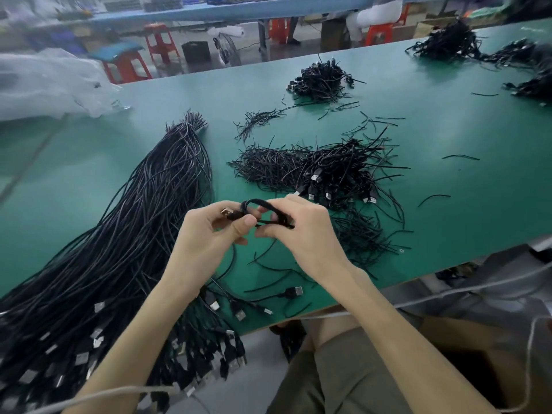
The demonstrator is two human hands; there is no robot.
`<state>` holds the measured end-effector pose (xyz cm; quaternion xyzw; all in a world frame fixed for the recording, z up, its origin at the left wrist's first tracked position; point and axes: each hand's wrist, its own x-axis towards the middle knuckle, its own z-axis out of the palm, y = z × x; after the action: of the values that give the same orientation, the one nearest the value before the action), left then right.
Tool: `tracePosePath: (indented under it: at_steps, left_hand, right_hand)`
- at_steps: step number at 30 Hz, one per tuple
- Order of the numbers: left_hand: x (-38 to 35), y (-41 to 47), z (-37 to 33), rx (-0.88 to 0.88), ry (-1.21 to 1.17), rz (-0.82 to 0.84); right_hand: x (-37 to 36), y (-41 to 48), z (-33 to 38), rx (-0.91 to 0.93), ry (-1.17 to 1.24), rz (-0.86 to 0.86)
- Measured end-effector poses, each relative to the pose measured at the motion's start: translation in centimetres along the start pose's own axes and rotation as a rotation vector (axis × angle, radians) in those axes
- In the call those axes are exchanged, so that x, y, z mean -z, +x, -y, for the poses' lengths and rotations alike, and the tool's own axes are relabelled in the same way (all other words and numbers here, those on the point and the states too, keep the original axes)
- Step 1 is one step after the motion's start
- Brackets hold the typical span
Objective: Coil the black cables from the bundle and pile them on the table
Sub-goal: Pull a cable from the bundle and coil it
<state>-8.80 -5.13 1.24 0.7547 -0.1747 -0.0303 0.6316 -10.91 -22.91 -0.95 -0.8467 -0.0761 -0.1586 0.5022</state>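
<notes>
- Both hands work close together above the near part of the green-topped work table (448, 210), fingertips almost meeting, as I watch from my remote station.
- I see the left hand (206, 231) pinching a small coiled black cable (268, 204) near its metal USB plug (227, 213), thumb curled over the strands.
- I see the right hand (301, 231) gripping the loop end of the same coil, fingers curled round it.
- That coil is held in the air, just in front of the pile of finished coiled black cables (334, 174) lying on the table.
- To the left, the long bundle of straight black cables (134, 234) lies along the table, its plug ends hanging over the near edge.
- A heap of thin black wire ties (268, 162) touches the pile's left side.
- A second, smaller pile of black coils (322, 79) sits well beyond, toward the far edge.
- Red plastic stools (128, 67) stand on the floor behind the table.
</notes>
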Motion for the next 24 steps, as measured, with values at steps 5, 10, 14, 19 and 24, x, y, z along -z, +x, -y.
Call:
tracePosePath:
  at_steps: [5,10,14,19,24]
  left_hand:
    - [1.0,0.6,1.9,0.158,0.03,-0.041]
    - [1.9,0.8,2.8,0.085,0.46,0.192]
    - [2.4,1.1,2.2,0.105,0.685,0.439]
    - [1.9,1.4,1.7,0.152,0.889,0.668]
    - [2.0,0.4,2.1,0.116,0.602,0.673]
  right_hand:
    - [-0.1,0.1,-0.7,0.044,-0.291,0.239]
    - [-1.4,-1.4,-1.5,0.192,-0.604,0.317]
    - [-2.4,-2.3,-1.5,0.236,-0.7,0.354]
    - [-2.5,-2.4,-1.1,0.307,-0.768,0.394]
    - [-1.7,-2.4,-0.7,0.326,-0.759,0.393]
